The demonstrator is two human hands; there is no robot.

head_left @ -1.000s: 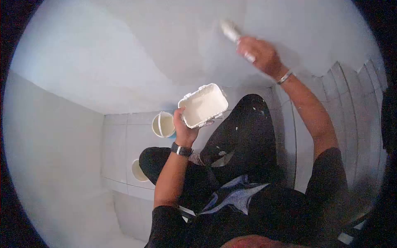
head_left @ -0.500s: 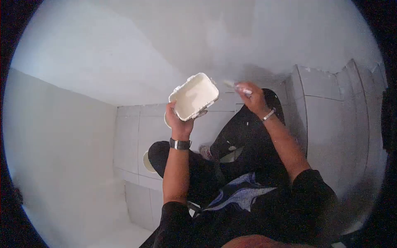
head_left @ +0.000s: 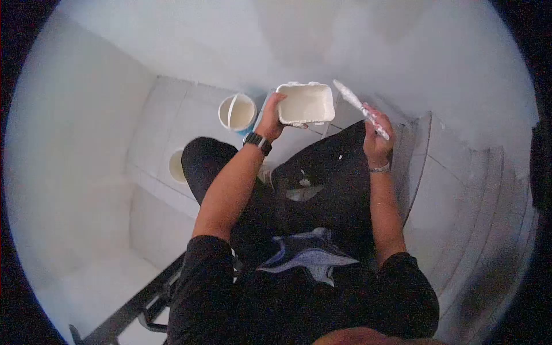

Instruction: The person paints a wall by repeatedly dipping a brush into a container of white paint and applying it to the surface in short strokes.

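My left hand [head_left: 270, 118] grips the near edge of a white rectangular tub [head_left: 306, 103] coated with white paint, held out in front of my raised knee. My right hand [head_left: 376, 138] holds a paint-covered brush [head_left: 359, 106], its bristle end pointing up and left, just right of the tub and not touching it. A black watch sits on my left wrist and a bracelet on my right. I am in black clothes flecked with white.
A white bucket [head_left: 237, 112] with a handle stands on the tiled floor left of the tub. A round white lid or hole [head_left: 177, 165] lies by my left leg. White walls close in on left and ahead; tiled steps [head_left: 460, 190] curve on the right.
My right hand came down from the wall with the brush and now holds it beside the tub. The view tilted down, bringing the bucket back into sight.
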